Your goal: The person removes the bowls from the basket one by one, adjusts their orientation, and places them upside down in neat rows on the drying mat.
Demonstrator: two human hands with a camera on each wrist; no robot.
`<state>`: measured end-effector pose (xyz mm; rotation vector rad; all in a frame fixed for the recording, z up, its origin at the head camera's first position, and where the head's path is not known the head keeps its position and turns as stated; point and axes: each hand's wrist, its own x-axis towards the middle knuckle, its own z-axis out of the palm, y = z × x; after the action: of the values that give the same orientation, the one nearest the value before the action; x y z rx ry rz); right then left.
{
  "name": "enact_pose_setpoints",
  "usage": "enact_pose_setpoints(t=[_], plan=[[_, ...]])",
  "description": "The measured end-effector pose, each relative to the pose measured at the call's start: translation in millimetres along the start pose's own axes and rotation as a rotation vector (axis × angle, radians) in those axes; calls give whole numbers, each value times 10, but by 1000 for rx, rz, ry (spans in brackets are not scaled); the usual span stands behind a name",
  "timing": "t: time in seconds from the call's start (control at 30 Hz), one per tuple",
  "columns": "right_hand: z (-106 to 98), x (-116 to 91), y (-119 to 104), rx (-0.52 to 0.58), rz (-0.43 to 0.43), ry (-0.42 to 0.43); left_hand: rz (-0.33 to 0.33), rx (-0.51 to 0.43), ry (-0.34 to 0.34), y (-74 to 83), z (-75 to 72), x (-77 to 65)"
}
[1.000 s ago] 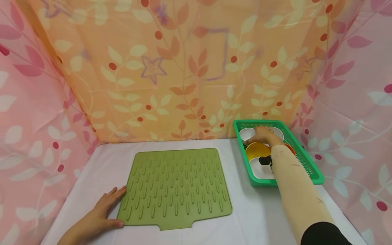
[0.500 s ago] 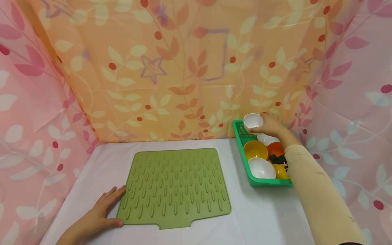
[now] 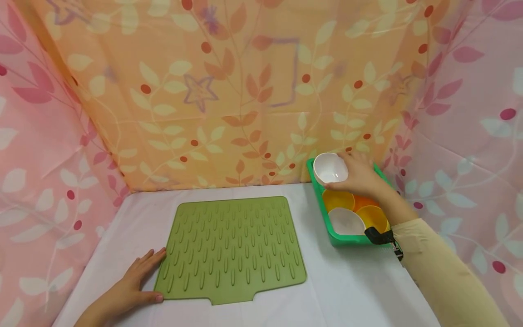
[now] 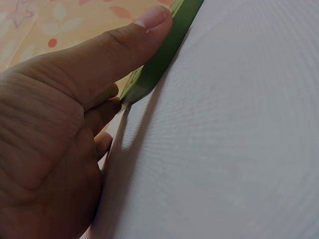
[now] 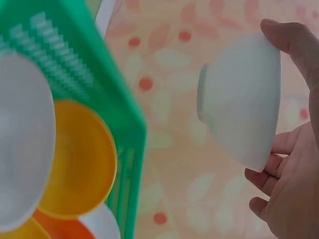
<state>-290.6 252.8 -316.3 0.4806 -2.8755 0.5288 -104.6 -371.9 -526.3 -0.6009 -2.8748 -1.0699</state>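
Observation:
My right hand grips a white bowl by its rim above the far end of the green basket. In the right wrist view the white bowl is seen from the side, foot ring to the left, with thumb and fingers at opposite edges of its rim. My left hand rests at the left edge of a green ridged mat. Its fingers are spread, and in the left wrist view the thumb touches the mat's edge.
Inside the basket sit another white bowl, yellow bowls and an orange bowl. A white cloth covers the table. Patterned fabric stands behind and on both sides.
My right hand has lifted the white bowl out of the basket's far end and shifted it slightly left, tilting its opening toward the head camera. My left hand stays at the mat's edge.

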Motion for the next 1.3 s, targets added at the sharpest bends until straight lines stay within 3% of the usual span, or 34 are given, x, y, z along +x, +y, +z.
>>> enact_pose_setpoints(t=[0.17, 0.4, 0.63, 0.8, 0.9, 1.07, 1.3], plan=[[133, -338, -296, 27, -63, -8, 35, -6, 12, 0, 3, -16], [530, -673, -636, 108, -173, 26, 44, -6, 16, -6, 10, -7], [899, -887, -870, 170, -245, 19, -59, -53, -31, 17, 28, 29], [1087, -1036, -981, 171, -258, -3, -48, 12, -35, 68, 15, 98], [1191, -1114, -1006, 155, -247, -28, -70, 47, -67, 180, -16, 157], [1318, -1129, -1042, 169, -283, -33, -94, 95, -122, 522, -163, 336], [1389, -1047, -1143, 180, -340, -35, -94, -17, -50, 1080, -239, 614]])
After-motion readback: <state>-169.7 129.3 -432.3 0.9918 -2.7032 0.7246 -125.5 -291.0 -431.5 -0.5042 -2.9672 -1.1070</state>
